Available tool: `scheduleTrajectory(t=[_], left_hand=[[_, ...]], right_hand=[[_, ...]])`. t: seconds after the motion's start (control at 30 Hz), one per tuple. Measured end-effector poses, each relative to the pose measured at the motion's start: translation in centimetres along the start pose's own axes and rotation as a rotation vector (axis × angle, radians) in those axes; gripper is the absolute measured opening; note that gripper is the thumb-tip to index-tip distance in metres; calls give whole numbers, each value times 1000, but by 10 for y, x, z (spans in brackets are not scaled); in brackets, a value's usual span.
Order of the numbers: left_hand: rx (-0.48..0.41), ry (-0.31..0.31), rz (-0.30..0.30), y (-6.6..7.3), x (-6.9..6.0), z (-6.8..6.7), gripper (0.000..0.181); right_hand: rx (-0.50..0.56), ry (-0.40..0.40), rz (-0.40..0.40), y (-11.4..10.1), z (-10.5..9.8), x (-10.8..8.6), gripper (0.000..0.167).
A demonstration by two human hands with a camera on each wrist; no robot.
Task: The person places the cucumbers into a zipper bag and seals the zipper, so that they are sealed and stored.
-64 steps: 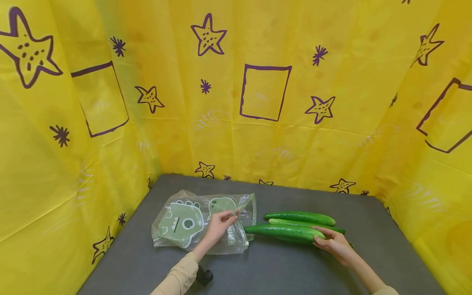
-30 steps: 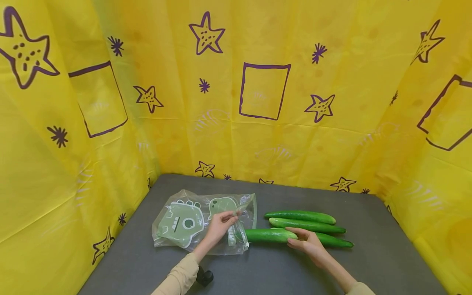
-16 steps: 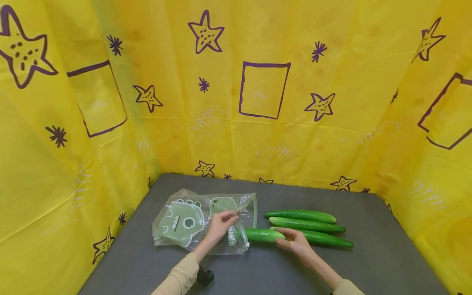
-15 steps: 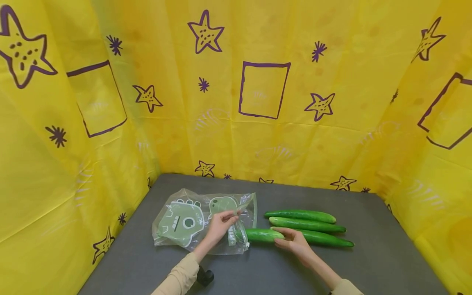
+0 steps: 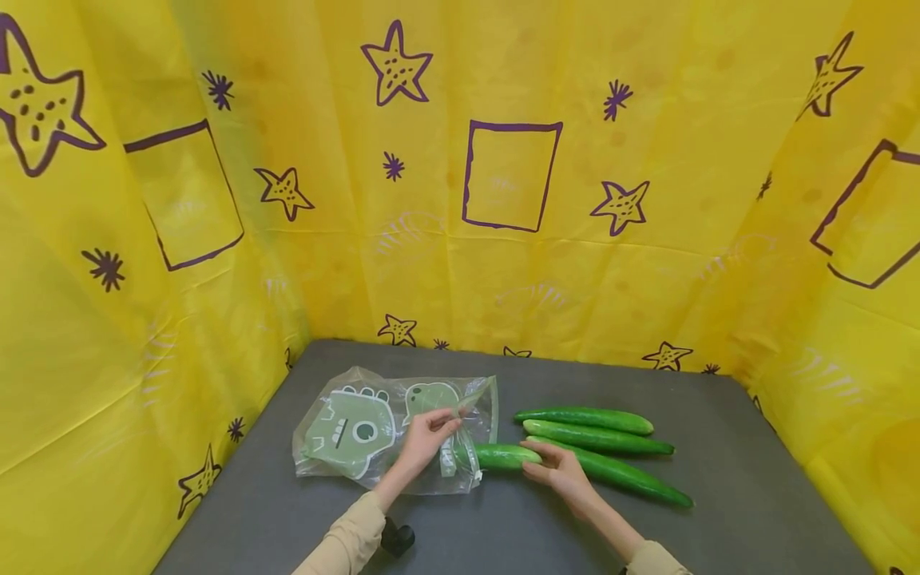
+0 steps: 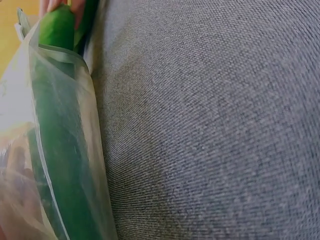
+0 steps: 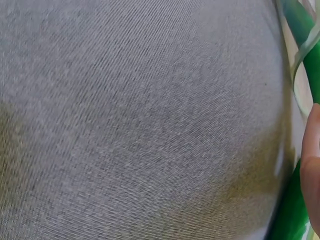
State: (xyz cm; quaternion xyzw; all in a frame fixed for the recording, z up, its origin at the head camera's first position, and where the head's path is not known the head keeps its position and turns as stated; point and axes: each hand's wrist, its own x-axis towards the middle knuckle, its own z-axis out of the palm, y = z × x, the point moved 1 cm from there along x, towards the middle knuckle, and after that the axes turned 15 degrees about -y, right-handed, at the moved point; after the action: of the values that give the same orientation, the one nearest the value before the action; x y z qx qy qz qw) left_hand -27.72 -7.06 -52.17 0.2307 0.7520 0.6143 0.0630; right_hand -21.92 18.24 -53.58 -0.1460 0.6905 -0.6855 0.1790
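A clear plastic bag [image 5: 424, 479] with green cartoon prints lies flat on the left of the table. My left hand [image 5: 427, 439] pinches the upper layer of its mouth. One cucumber [image 5: 503, 457] lies partly inside the bag, its far part under the plastic; my right hand [image 5: 564, 475] grips its pale outer end. In the left wrist view this cucumber [image 6: 57, 27] runs down into the bag [image 6: 95, 130]. The right wrist view shows my right hand [image 7: 311, 170] at the edge. A second cucumber [image 5: 625, 473] slants beneath and right of my right hand.
Two more cucumbers, one at the back [image 5: 585, 418] and one before it [image 5: 604, 438], lie side by side on the grey table [image 5: 503, 535]. A small black object [image 5: 398, 537] is beside my left sleeve. Yellow patterned curtains [image 5: 431, 279] surround the table.
My right hand has moved left, sliding the cucumber deeper into the bag. The cucumber behind that hand has turned, its right end nearer the front. My left hand keeps its pinch on the bag.
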Motion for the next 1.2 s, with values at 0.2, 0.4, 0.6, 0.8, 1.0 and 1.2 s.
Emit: scheduleTrajectory(t=[0.2, 0.4, 0.6, 0.8, 1.0, 1.2], left_hand=[[-48, -25, 26, 6, -1, -1, 27], [-58, -30, -1, 7, -1, 0, 26], [-42, -29, -10, 20, -6, 0, 24], [-7, -19, 15, 44, -12, 0, 23], [-27, -19, 19, 43, -10, 0, 23], [-14, -30, 0, 40, -9, 3, 24]], right_hand=[[-12, 50, -1, -5, 3, 6, 51], [58, 92, 32, -10, 9, 11, 50], [110, 125, 62, -13, 10, 11, 48], [147, 176, 71, -13, 12, 9, 46], [176, 166, 75, -9, 24, 12, 46], [131, 112, 69, -8, 34, 21, 47]])
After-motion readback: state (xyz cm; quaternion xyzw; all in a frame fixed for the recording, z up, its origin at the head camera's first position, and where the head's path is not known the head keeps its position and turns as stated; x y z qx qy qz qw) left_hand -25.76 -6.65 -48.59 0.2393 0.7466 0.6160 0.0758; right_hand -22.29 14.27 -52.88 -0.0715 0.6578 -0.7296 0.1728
